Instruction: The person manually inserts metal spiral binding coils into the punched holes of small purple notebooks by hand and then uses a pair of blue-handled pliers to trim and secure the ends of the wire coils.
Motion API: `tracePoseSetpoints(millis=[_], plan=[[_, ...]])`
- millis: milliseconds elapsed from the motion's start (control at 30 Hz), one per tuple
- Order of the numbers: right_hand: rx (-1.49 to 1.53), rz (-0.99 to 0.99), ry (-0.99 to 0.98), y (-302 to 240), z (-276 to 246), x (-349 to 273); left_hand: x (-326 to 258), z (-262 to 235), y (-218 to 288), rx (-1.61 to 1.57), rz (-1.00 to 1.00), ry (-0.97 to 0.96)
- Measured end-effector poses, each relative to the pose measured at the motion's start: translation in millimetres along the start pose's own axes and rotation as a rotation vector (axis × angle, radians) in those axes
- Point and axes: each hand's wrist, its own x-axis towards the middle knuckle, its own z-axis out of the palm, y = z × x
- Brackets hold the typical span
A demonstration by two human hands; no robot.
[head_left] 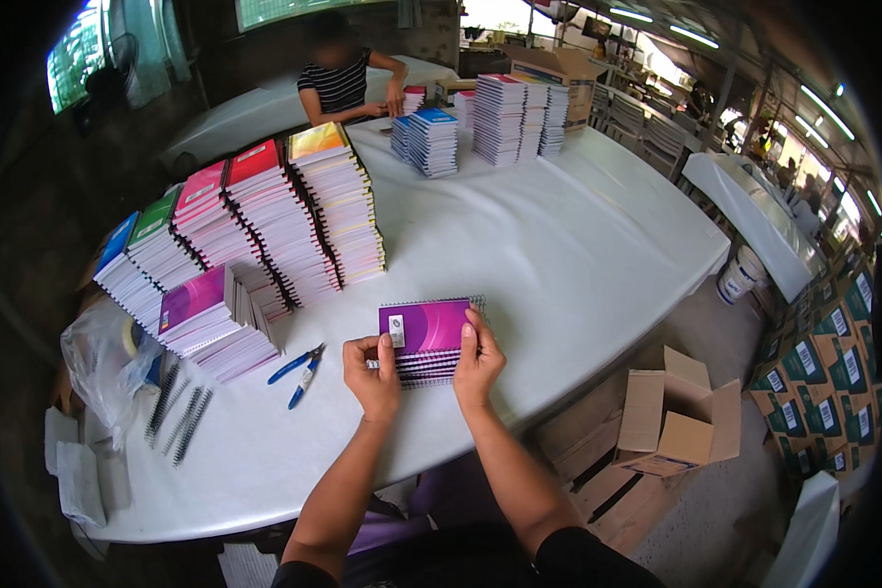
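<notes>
A small stack of purple spiral notebooks [427,326] is between my two hands, over the table's near side. My left hand [372,377] grips its left edge, thumb on top and fingers curled round the side. On the right edge, my right hand [479,359] holds it the same way. Wire coils show along the stack's far edge and in its layered near side. Left of my left hand lie blue-handled pliers [296,370]. Farther left is a pile of purple notebooks [206,318], and several loose wire coils [178,416] lie in front of it.
Tall notebook stacks [265,216] in several colours stand at the left of the white-covered table [578,225]. More stacks [500,118] stand at the far side, near a seated person [348,83]. A plastic bag [108,363] lies far left. An open carton [671,416] sits off the table's right side.
</notes>
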Motion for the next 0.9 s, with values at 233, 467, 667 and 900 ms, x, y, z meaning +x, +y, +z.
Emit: tracePoseSetpoints(millis=[233,467,667,900], plan=[[-0.121,-0.106,0.104,0.6,-1.8,0.0,-5.9,-1.7,-10.4,-0.073,-0.016,-0.039],[-0.147,-0.090,0.134,-1.3,-1.6,-2.2,1.4,-4.1,-5.2,-0.080,0.003,-0.109],[-0.236,-0.340,0.120,-14.9,-30.3,0.0,73.4,-80.6,28.0,0.373,0.512,0.130],[0.130,-0.224,-0.190,-58.4,-28.4,-48.4,158.0,-216.1,28.4,1.110,0.554,-0.093]])
